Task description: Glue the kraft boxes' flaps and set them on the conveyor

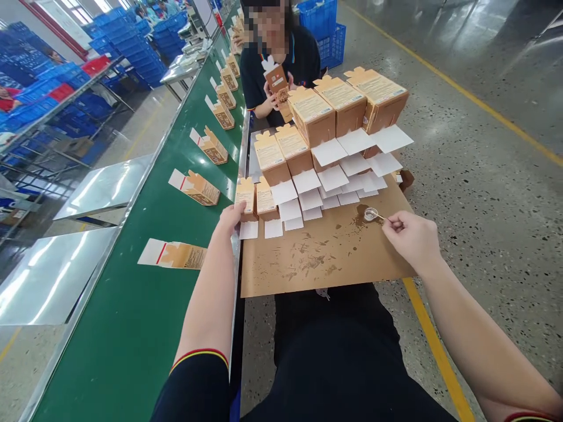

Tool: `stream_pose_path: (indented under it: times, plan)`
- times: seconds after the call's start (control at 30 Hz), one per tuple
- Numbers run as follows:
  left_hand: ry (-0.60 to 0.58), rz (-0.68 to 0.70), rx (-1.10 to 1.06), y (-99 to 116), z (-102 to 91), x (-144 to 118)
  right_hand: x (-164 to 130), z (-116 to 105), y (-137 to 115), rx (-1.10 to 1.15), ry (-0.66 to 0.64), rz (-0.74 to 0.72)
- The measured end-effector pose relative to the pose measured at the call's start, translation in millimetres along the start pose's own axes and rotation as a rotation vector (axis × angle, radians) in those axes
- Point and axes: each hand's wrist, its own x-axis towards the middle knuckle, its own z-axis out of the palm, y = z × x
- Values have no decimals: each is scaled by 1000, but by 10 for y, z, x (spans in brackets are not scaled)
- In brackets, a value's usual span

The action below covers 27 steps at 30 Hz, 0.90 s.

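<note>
Carton (247, 194) touching left hand (232, 217) | stacked cartons (313, 117) behind | cup (370, 214) rightward, contents unclear

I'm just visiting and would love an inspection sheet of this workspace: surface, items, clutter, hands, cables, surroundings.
Surface: brown board, with dark marks on its near part.
Job's things: stacked cartons with white flaps sticking out towards the wearer; a small cup and a thin stick reaching to it.
Clutter: a dark patch beside the cup.
Hands: left hand touches the leftmost front carton; right hand pinches the stick.
Cables: nothing seen.
Surroundings: green belt on the left carrying a row of cartons; a co-worker opposite, holding a carton; blue crates behind; yellow floor line on the right.
</note>
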Motion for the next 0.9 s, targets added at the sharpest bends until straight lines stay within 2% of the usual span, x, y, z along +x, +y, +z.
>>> stream_pose_path:
  times: [0.1,0.2,0.27,0.37,0.43,0.53,0.67,0.9]
  plan:
    - [70,-86,8,-95,-140,-285,-82,-7,-24,27,55,3]
    - [161,-21,-241,-212,-402,-839,-268,-39,-62,103,130,7]
    - [120,6,-421,-291,-481,-1284,-441,-24,-143,186,122,-1]
    - [-37,-77,-493,-383,-325,-1843,-740,130,-388,338,5,-38]
    - [-73,-120,-493,-422,-112,-2035,-937,323,-602,425,-88,-93]
    - [-57,-110,-458,-457,140,-2073,-1164,670,-877,507,-187,-195]
    - [-62,-102,-416,-464,209,-2004,-1258,998,-998,481,-245,-289]
    - [-64,-96,-396,-464,216,-2017,-1185,1103,-870,378,-333,-352]
